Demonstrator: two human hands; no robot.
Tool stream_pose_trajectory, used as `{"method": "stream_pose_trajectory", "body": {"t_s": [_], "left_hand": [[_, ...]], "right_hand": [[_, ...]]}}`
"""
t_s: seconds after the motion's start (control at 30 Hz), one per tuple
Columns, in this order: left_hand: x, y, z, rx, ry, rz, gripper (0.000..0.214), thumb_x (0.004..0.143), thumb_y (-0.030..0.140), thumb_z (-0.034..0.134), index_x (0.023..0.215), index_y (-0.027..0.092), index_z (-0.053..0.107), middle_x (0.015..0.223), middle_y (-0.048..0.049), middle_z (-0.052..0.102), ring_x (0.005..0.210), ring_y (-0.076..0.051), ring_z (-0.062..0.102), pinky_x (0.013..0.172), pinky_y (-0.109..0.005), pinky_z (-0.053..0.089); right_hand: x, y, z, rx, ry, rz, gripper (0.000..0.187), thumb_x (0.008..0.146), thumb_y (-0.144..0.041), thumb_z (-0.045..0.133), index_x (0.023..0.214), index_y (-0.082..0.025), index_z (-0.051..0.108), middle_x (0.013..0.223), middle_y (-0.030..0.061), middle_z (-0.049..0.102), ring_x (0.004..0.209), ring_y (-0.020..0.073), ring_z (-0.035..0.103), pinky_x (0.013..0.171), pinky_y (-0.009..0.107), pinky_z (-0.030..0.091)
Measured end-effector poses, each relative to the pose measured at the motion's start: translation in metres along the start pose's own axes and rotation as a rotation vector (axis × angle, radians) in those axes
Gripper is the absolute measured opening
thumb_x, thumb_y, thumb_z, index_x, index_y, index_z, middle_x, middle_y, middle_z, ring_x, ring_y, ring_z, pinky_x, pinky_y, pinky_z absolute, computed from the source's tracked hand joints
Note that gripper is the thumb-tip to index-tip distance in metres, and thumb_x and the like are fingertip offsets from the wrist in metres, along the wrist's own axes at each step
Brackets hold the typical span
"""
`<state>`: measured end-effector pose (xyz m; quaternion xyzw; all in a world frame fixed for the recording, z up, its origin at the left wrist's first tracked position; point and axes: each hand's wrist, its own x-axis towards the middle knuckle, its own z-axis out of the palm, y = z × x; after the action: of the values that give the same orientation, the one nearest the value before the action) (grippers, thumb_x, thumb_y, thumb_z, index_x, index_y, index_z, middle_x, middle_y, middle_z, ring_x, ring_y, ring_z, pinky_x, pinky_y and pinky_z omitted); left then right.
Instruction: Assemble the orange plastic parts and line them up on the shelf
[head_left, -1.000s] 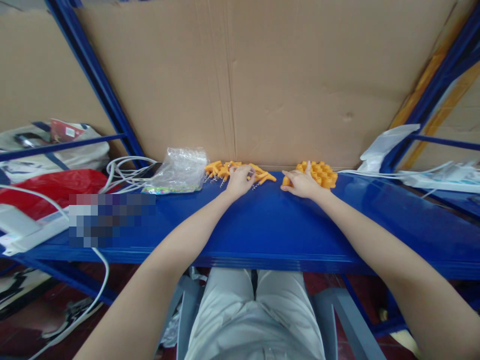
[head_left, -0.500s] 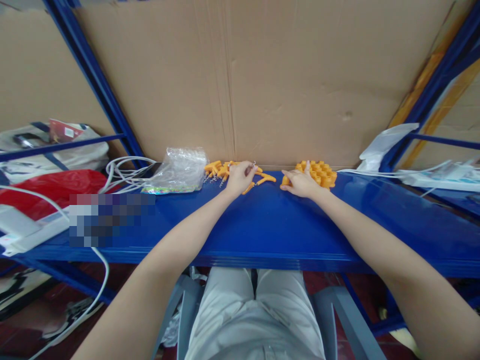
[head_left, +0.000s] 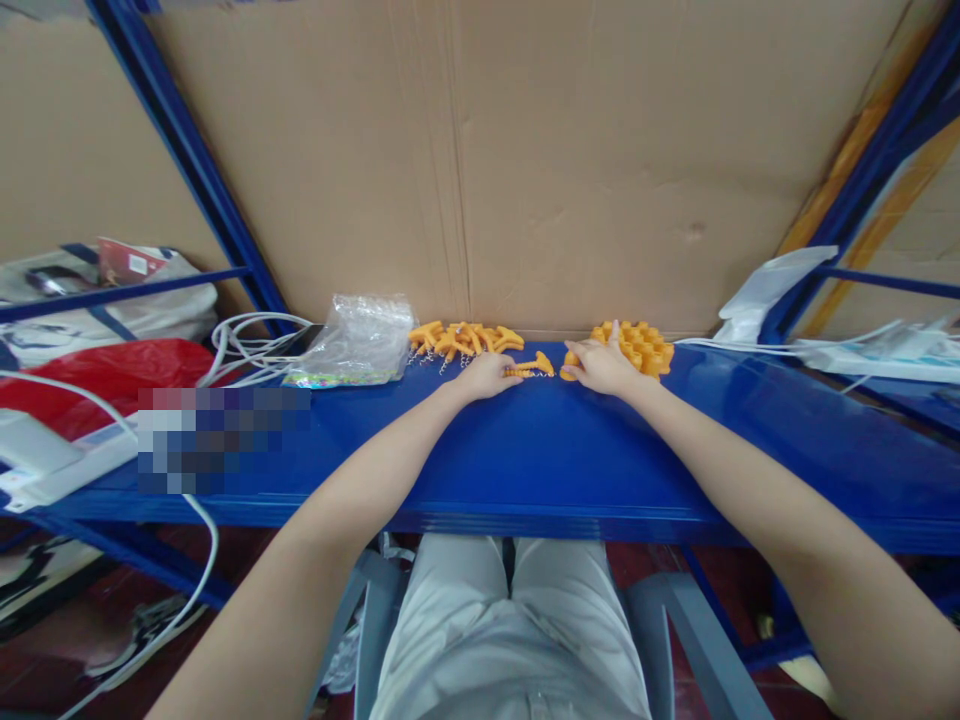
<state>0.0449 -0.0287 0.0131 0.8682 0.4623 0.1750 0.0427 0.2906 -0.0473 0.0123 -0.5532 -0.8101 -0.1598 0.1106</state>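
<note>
My left hand (head_left: 486, 377) rests on the blue shelf, fingers pinched on a small orange T-shaped piece (head_left: 534, 367) with a metal chain. Behind it lies a pile of several like orange pieces (head_left: 461, 340) against the cardboard wall. My right hand (head_left: 604, 366) lies on the near left edge of an orange honeycomb block (head_left: 639, 347), its fingers curled around one corner of it.
A crumpled clear plastic bag (head_left: 358, 340) lies left of the pile, with white cables (head_left: 251, 345) beside it. A red bag (head_left: 97, 375) and a white device (head_left: 30, 445) sit far left. White bags and cables (head_left: 780, 300) lie at the right. The blue shelf (head_left: 540, 460) has a cardboard back.
My left hand drew back from the orange pile toward the right, bringing one orange piece out beside the honeycomb block. My right hand stayed on the block.
</note>
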Motion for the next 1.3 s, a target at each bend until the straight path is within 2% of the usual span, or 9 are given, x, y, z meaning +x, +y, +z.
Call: {"method": "stream_pose_trajectory", "body": {"t_s": [0.13,0.37,0.53,0.67,0.8,0.9,1.07,1.2,1.3], "left_hand": [[0.001,0.002,-0.001,0.001,-0.015,-0.033,0.023,0.09,0.032,0.068,0.102,0.015,0.078,0.087,-0.0066,0.075,0.084,-0.022,0.07,0.078,-0.03,0.051],[0.005,0.002,0.003,0.069,-0.002,-0.068,0.027,0.092,0.033,0.064,0.103,0.014,0.08,0.097,-0.0101,0.078,0.094,-0.026,0.072,0.087,-0.034,0.054],[0.009,0.0,0.013,0.072,0.075,-0.078,0.023,0.092,0.033,0.064,0.097,0.018,0.081,0.091,-0.0087,0.077,0.094,-0.027,0.072,0.088,-0.038,0.055],[0.008,-0.001,0.019,0.048,0.174,-0.132,0.022,0.091,0.035,0.067,0.092,0.019,0.081,0.089,-0.0096,0.074,0.094,-0.03,0.07,0.089,-0.043,0.054],[0.007,-0.001,0.021,0.004,0.265,0.012,0.015,0.085,0.03,0.073,0.081,0.017,0.079,0.1,-0.012,0.073,0.108,-0.03,0.066,0.098,-0.044,0.049],[0.008,0.0,0.021,-0.029,0.226,0.057,0.017,0.087,0.03,0.071,0.078,0.016,0.076,0.095,-0.0116,0.073,0.107,-0.03,0.066,0.098,-0.045,0.047],[0.011,-0.001,0.022,-0.088,0.134,-0.006,0.024,0.092,0.034,0.062,0.075,0.018,0.07,0.075,-0.0061,0.07,0.09,-0.027,0.07,0.089,-0.042,0.049],[0.014,-0.004,0.025,-0.114,0.064,-0.018,0.026,0.097,0.036,0.054,0.082,0.021,0.068,0.07,-0.0022,0.068,0.081,-0.023,0.068,0.084,-0.037,0.051],[0.016,-0.006,0.027,-0.096,0.057,-0.006,0.027,0.099,0.036,0.05,0.084,0.022,0.068,0.075,-0.0023,0.07,0.086,-0.022,0.069,0.085,-0.035,0.052]], "right_hand": [[0.001,-0.006,-0.004,-0.016,-0.032,0.049,0.049,0.101,-0.029,0.039,0.14,-0.007,0.06,0.13,0.0247,0.069,0.129,0.0383,0.061,0.12,0.074,0.004],[0.002,-0.016,-0.015,-0.073,-0.083,0.055,0.041,0.101,-0.025,0.042,0.131,-0.011,0.066,0.123,0.0206,0.074,0.121,0.0365,0.066,0.118,0.075,0.006],[0.004,-0.02,-0.019,-0.088,-0.146,0.082,0.045,0.1,-0.023,0.042,0.137,-0.004,0.061,0.134,0.0263,0.066,0.13,0.0384,0.06,0.12,0.074,0.004],[0.006,-0.014,-0.011,-0.079,-0.096,0.071,0.044,0.099,-0.025,0.041,0.132,-0.008,0.065,0.13,0.0248,0.069,0.127,0.0391,0.062,0.118,0.077,0.007],[0.007,-0.007,-0.001,-0.055,-0.033,0.053,0.044,0.099,-0.027,0.042,0.135,-0.011,0.063,0.133,0.0225,0.068,0.129,0.0388,0.06,0.115,0.08,0.008],[0.004,-0.005,0.003,-0.038,0.0,0.032,0.047,0.099,-0.028,0.043,0.14,-0.011,0.06,0.138,0.0245,0.065,0.133,0.04,0.057,0.116,0.079,0.007],[-0.003,-0.01,0.0,0.001,0.028,0.04,0.047,0.101,-0.03,0.043,0.142,-0.015,0.058,0.137,0.0208,0.066,0.132,0.0381,0.058,0.118,0.076,0.011],[-0.005,-0.018,-0.002,0.027,0.006,0.09,0.041,0.1,-0.033,0.047,0.133,-0.013,0.061,0.13,0.0207,0.07,0.127,0.0376,0.062,0.119,0.073,0.015],[-0.004,-0.023,-0.003,0.036,-0.034,0.095,0.037,0.099,-0.035,0.05,0.123,-0.012,0.064,0.119,0.0211,0.073,0.118,0.0374,0.066,0.117,0.069,0.023]]}}
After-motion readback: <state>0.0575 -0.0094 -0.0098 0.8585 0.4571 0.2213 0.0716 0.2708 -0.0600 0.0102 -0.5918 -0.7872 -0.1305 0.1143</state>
